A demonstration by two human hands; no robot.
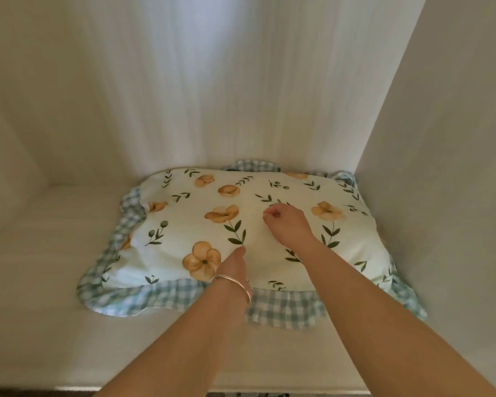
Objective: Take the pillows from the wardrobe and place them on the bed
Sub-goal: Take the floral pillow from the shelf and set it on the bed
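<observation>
A white pillow (241, 224) printed with orange flowers and green leaves, edged by a green checked ruffle, lies flat on the wardrobe shelf (55, 282), pushed toward the right wall. My left hand (235, 267), a thin bangle on its wrist, touches the pillow's front part with a fingertip stretched forward; its other fingers are hidden behind the hand. My right hand (287, 222) hovers at the pillow's top middle, fingers loosely curled, with nothing visibly held.
The wardrobe compartment has a pale back panel (198, 81), a left wall (6, 124) and a right wall (441, 167) close to the pillow. Bare shelf lies left of and in front of the pillow. The shelf's front edge (155, 389) runs along the bottom.
</observation>
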